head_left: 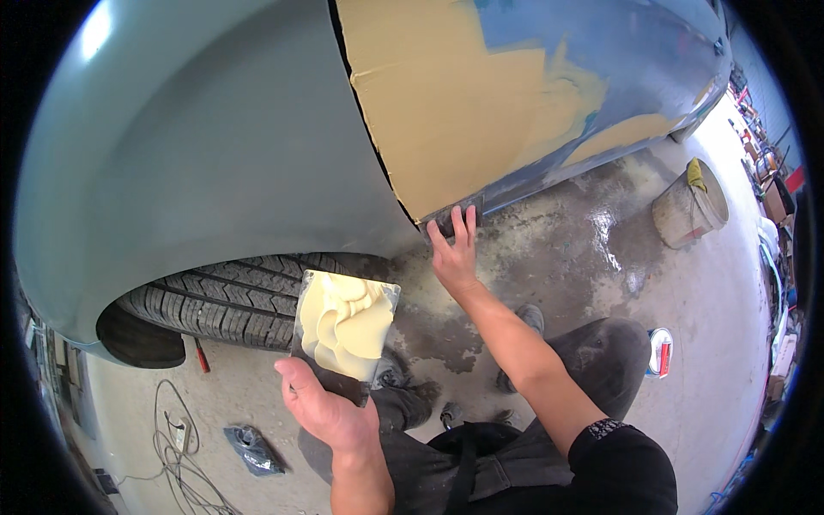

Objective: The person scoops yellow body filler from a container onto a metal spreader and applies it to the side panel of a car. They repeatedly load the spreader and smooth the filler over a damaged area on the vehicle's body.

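My left hand (pixel 330 412), palm up, is closed on the dark handle end of a filler spreader plate. A thick heap of pale cream body filler (pixel 343 324) covers the plate. My right hand (pixel 457 257) grips a dark, flat spreader (pixel 445 221) at the lower front corner of the car door. Its fingers press the spreader near the door's bottom edge. Tan filler (pixel 451 112) coats the front part of the blue-grey door (pixel 635 73), with a ragged border toward the rear. A dark gap separates the door from the grey fender (pixel 206 146).
Below the fender sits a tyre (pixel 223 300). A bucket (pixel 674 215) with a yellow cloth stands on the right. Near my knee is a can (pixel 659 352). Cables (pixel 176 463), a dark plastic bag (pixel 255 451) and a red-handled tool (pixel 202 356) lie on the floor.
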The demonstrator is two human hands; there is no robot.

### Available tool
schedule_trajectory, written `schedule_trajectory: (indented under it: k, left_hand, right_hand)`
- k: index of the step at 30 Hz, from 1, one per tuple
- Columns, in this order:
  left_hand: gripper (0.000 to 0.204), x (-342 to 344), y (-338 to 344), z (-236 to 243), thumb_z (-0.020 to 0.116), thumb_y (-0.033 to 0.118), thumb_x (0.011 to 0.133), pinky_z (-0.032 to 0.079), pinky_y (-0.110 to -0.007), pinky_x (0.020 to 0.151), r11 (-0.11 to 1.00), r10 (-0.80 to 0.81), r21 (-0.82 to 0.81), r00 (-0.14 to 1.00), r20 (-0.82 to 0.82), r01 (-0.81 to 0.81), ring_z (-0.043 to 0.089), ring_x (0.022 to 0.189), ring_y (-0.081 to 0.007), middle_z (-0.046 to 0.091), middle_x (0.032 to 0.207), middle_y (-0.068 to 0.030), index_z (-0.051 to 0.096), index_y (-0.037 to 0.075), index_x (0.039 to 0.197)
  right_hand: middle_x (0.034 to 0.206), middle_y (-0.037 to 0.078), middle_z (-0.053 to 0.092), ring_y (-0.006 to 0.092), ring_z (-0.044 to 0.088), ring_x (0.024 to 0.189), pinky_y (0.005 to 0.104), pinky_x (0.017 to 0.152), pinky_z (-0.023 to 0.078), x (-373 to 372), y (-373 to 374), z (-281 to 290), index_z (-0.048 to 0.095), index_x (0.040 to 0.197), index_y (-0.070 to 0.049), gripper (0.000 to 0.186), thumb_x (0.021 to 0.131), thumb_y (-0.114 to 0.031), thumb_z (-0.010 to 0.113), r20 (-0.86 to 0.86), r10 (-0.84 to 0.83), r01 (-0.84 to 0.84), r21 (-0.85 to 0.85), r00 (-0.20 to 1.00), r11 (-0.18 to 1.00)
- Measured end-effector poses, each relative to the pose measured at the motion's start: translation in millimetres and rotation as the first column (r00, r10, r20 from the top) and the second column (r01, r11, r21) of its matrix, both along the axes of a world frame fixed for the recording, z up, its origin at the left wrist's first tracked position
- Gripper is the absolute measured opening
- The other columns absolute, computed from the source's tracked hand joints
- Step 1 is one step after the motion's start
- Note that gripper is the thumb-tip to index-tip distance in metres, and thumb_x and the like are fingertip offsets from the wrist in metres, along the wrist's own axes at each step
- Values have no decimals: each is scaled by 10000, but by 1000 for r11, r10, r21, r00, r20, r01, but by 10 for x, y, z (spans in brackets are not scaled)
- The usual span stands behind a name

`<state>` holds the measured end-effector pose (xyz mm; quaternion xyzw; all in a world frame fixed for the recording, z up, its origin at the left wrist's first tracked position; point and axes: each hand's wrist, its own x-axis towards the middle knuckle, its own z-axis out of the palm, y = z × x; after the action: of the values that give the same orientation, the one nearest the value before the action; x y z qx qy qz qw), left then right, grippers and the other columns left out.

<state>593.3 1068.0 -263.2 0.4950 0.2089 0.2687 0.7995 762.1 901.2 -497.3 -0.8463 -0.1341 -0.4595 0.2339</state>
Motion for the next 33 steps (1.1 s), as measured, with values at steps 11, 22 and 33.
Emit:
schedule_trajectory:
  k: [11,22,33]
  left_hand:
    - [231,47,-27,-162,636,169,917,476,-261,720,968,-236,-53,960,153,246,576,788,-104,633,923,-41,592,-44,998]
    - [317,3,-253,-308,724,300,847,416,-232,620,809,-535,-98,795,288,580,495,695,-58,575,778,31,615,2,836]
    - [487,-128,-210,-323,610,387,895,519,-349,862,457,-735,-341,565,375,821,632,982,-207,636,1103,-125,555,-46,1111]
  right_hand:
    - [1409,123,457,265,307,1374,516,1105,201,-1001,-193,1519,555,1308,-144,356,957,-103,508,-285,491,-65,812,823,580]
    - [1115,60,629,131,564,1036,294,894,443,-1595,-242,2593,471,1344,-24,375,986,-134,496,50,955,-251,968,293,27]
    - [1053,132,641,202,622,956,344,870,488,-1502,-660,2417,552,1107,59,253,968,-145,492,187,978,2,982,-87,-188]
